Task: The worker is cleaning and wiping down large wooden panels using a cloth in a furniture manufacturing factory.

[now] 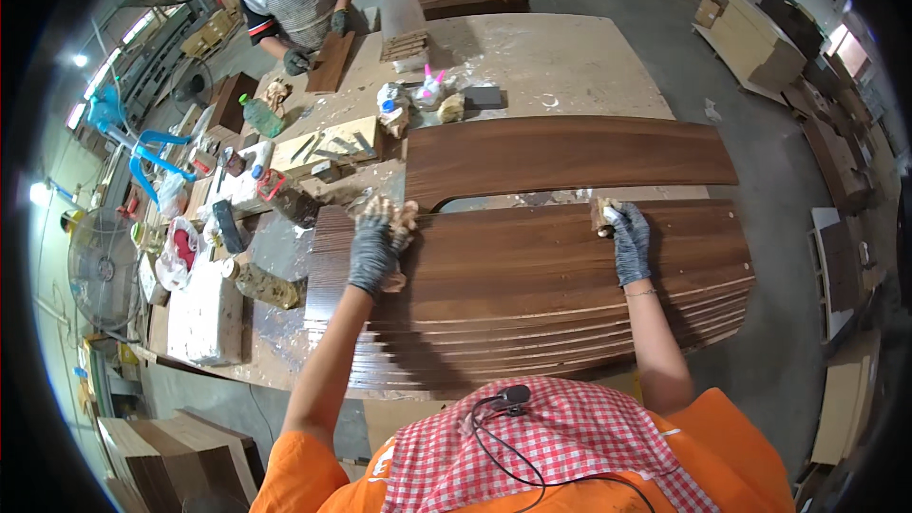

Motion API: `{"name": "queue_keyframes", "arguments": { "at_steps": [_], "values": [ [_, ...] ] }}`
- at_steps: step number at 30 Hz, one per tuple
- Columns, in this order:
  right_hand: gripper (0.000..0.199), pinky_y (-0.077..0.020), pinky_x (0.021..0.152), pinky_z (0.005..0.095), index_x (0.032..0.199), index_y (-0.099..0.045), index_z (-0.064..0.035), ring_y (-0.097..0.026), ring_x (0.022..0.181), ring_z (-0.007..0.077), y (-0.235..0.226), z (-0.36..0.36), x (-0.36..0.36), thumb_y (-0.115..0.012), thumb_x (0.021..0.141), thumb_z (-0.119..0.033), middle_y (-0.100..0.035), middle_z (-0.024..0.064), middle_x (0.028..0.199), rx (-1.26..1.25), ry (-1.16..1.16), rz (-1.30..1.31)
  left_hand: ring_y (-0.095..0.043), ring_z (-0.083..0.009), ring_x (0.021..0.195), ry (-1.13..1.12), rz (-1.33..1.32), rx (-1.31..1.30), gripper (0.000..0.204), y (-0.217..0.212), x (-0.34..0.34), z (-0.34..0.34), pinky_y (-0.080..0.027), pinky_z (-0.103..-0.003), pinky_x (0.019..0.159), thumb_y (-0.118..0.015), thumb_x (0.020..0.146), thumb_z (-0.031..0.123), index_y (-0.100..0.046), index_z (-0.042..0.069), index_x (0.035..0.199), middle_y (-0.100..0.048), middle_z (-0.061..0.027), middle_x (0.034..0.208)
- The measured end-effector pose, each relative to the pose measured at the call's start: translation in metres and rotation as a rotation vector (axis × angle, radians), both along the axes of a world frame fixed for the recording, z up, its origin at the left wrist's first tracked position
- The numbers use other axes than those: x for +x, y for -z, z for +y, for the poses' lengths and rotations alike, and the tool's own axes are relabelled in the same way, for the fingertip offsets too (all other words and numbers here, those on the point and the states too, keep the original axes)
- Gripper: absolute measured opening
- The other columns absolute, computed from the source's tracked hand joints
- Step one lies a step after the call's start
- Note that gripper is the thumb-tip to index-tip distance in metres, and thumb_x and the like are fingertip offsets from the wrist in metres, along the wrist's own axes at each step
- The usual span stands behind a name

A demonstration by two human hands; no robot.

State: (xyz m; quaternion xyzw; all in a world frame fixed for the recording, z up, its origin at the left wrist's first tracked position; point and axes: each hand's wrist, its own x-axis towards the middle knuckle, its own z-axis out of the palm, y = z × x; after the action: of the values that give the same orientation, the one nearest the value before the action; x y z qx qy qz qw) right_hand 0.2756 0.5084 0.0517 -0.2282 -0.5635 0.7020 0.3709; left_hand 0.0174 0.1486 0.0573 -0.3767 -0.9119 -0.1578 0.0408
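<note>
On brown boards (pixel 532 261), left fingers (pixel 374 218) curl over a rag (pixel 406 220).

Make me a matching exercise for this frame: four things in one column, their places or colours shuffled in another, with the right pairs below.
1. Left hand
2. Right hand
3. Wearer's apron
4. Single board

A. Red-and-white checked
B. Holding a small tan-and-brown piece, kind unclear
C. Dark brown, lying on the far side of the board stack
D. At a crumpled tan cloth, toward the stack's left end

Pairs: 1-D, 2-B, 3-A, 4-C
</note>
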Motion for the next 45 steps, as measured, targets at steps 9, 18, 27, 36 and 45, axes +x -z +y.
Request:
{"name": "queue_keyframes", "arguments": {
  "at_steps": [9, 18, 27, 36, 45],
  "values": [
    [0.027, -0.0527, 0.077, 0.0244, 0.111, -0.061, -0.0029, -0.060, 0.089, 0.0116, -0.003, 0.002, -0.006, -0.065, 0.086, -0.012, -0.062, 0.0039, 0.102, -0.174, 0.026, 0.140, -0.023, -0.0304, 0.140, 0.387, -0.010, 0.011, 0.064, 0.000, 0.104, 0.187, -0.015, -0.044, 0.115, -0.055, 0.087, 0.034, -0.038, 0.002, 0.139, -0.036, -0.0184, 0.144],
    [0.055, -0.0376, 0.098, 0.0438, 0.131, -0.041, -0.0017, -0.049, 0.115, 0.0361, -0.049, -0.090, -0.041, -0.047, 0.094, -0.042, -0.050, 0.0239, 0.124, 0.429, -0.210, -0.316, -0.043, -0.0280, 0.125, 0.085, -1.771, 1.470, 0.053, -0.023, 0.111, 0.168, -0.034, -0.048, 0.104, -0.044, 0.096, 0.039, -0.037, 0.005, 0.137, -0.042, -0.0141, 0.138],
    [0.065, -0.0422, 0.093, 0.0482, 0.136, -0.030, 0.0033, -0.052, 0.107, 0.0428, 0.013, -0.027, -0.034, -0.043, 0.093, -0.043, -0.049, 0.0314, 0.116, 1.277, -0.008, -0.602, -0.042, -0.0334, 0.128, 0.006, -1.166, 1.565, 0.060, 0.018, 0.081, 0.023, -0.035, -0.045, 0.106, -0.039, 0.097, 0.041, -0.027, 0.004, 0.143, -0.040, -0.0252, 0.139],
    [0.050, -0.0425, 0.094, 0.0406, 0.125, -0.045, -0.0049, -0.054, 0.108, 0.0368, -0.015, 0.118, 0.062, -0.040, 0.096, -0.045, -0.054, 0.0213, 0.117, 0.728, 0.161, -0.791, -0.038, -0.0330, 0.132, 0.004, -1.070, 1.374, 0.064, 0.022, 0.083, 0.019, -0.030, -0.043, 0.111, -0.043, 0.098, 0.038, -0.019, 0.004, 0.146, -0.036, -0.0260, 0.142],
    [0.050, -0.0487, 0.087, 0.0417, 0.121, -0.045, -0.0108, -0.060, 0.099, 0.0299, -0.018, 0.021, 0.041, -0.039, 0.094, -0.053, -0.059, 0.0165, 0.110, 0.408, -0.055, -0.714, -0.042, -0.0264, 0.129, 0.179, -1.046, 1.146, 0.062, -0.019, 0.138, 0.073, -0.037, -0.040, 0.106, -0.056, 0.092, 0.030, -0.032, 0.005, 0.143, -0.041, -0.0171, 0.141]
  ]
}}
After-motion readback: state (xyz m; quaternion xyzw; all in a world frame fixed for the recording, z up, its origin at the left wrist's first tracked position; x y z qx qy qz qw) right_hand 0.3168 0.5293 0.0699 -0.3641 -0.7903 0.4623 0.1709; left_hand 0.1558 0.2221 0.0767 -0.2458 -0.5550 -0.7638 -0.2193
